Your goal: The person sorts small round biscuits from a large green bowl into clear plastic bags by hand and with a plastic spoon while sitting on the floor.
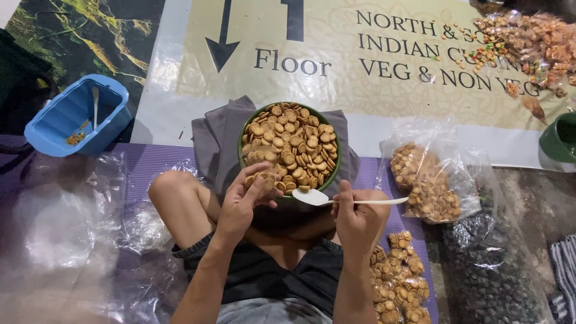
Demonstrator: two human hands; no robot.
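Note:
A green bowl heaped with small round tan biscuits rests on a grey cloth between my knees. My left hand sits at the bowl's near rim, pinching a few biscuits. My right hand grips a white plastic spoon, whose bowl end lies just below the green rim and looks empty.
A blue plastic tub with a spoon stands at the left. Clear bags of the same biscuits lie at the right and by my right leg. A bag of dark pieces, loose mixed snacks and another green bowl are further right.

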